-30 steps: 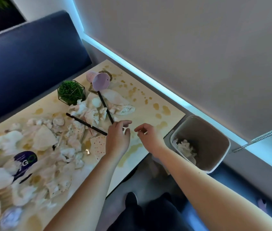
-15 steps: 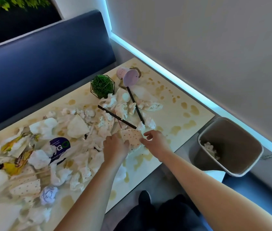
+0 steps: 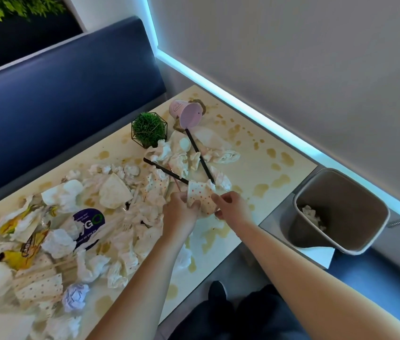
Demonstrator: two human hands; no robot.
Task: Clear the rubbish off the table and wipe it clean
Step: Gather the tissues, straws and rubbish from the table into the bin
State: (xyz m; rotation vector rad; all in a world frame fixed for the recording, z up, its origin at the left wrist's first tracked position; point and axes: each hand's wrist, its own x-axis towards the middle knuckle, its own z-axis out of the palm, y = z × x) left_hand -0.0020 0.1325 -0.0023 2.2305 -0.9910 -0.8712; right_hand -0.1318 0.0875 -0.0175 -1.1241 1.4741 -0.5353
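A pale table (image 3: 255,168) carries brown stains and a heap of crumpled tissues (image 3: 91,263), wrappers and two black straws (image 3: 200,157). My left hand (image 3: 180,212) and my right hand (image 3: 230,204) both grip a red-dotted paper napkin (image 3: 200,193) near the table's front edge. A pink cup (image 3: 188,115) lies tipped over at the far end. A grey waste bin (image 3: 341,209) with some tissue inside stands to the right of the table.
A small green plant in a black wire frame (image 3: 148,128) stands by the cup. A blue bench back (image 3: 59,94) runs behind the table. A purple-and-white wrapper (image 3: 88,224) and yellow wrappers (image 3: 20,258) lie at the left.
Both hands have come together from above the table's edge and taken hold of the dotted napkin, lifting its edge. The camera view has shifted, showing more of the left heap.
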